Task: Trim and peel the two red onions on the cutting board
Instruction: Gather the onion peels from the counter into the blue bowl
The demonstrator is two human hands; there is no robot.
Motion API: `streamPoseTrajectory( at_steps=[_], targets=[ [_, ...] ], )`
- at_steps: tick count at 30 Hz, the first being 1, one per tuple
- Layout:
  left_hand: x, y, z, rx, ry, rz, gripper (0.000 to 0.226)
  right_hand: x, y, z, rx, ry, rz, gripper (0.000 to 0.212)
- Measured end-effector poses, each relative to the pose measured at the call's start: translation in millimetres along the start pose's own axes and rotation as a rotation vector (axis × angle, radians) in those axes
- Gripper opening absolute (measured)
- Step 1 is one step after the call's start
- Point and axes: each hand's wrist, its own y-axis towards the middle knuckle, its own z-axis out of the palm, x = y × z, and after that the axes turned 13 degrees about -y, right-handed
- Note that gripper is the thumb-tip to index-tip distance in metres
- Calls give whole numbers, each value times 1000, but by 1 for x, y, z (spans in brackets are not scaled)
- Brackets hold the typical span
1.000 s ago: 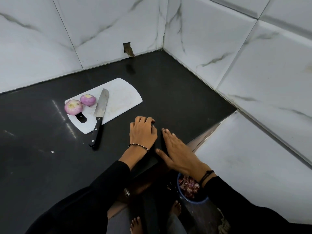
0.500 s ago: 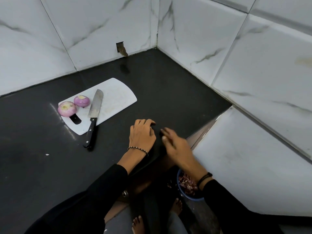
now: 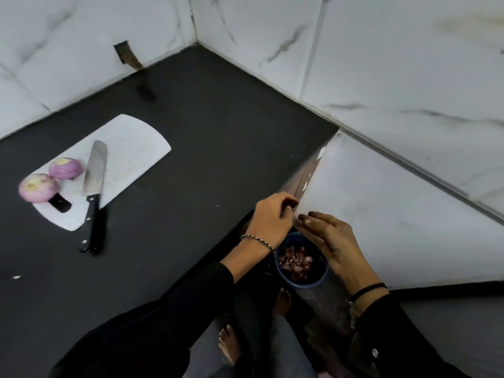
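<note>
Two peeled, trimmed red onions lie on the left end of the white cutting board (image 3: 131, 148): a larger one (image 3: 39, 188) nearest the board's handle hole and a smaller one (image 3: 66, 168) behind it. A black-handled knife (image 3: 94, 170) lies beside them, blade on the board, handle on the counter. My left hand (image 3: 272, 218) is at the counter's front edge with its fingers curled; I see nothing held in it. My right hand (image 3: 331, 241), fingers relaxed, hovers just off the edge above a blue bowl (image 3: 324, 276) of purple onion peels (image 3: 296, 261).
The black counter (image 3: 207, 148) runs into a corner of white marble-look tiled walls (image 3: 381, 64). The bowl sits below counter level, near my bare feet (image 3: 229, 342). A small white scrap (image 3: 16, 277) lies on the counter at the left.
Both hands slid from the counter top toward me to its front edge. My right hand now hangs over the bowl of peels. Onions, knife and board stayed put.
</note>
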Motion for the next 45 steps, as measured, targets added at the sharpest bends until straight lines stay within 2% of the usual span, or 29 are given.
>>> streamPoseTrajectory(
  at_steps=[2,5,7,10,12,17,24,28,34,37,42,45],
  targets=[
    [9,9,27,118,26,-80,26,-11,17,-22,-73,-245,-65,35],
    [28,27,66,269,108,-228,32,-27,49,-52,-148,-752,-148,31],
    [41,38,84,316,169,-286,31,-34,73,-65,-173,-1044,-195,30],
    [60,58,107,326,239,-345,16,-43,106,-80,-189,-1256,-179,19],
    [70,72,117,341,307,-352,17,-46,123,-85,-202,-1332,-172,17],
    [81,100,131,476,322,-335,26,-36,146,-83,-174,-1413,-196,18],
    [76,116,116,390,230,-294,26,-12,150,-60,-127,-1374,-248,12],
    [51,114,99,343,164,-264,19,5,131,-42,-182,-1360,-294,12],
    [4,88,44,185,188,-89,19,37,86,-8,-235,-1198,-487,10],
    [-19,71,7,101,176,-14,18,58,58,21,-233,-1122,-604,17],
    [-40,42,-69,-95,133,72,16,85,13,83,-142,-1031,-815,6],
    [-42,17,-120,-229,144,76,15,90,-11,131,-19,-1028,-921,7]
  ],
)
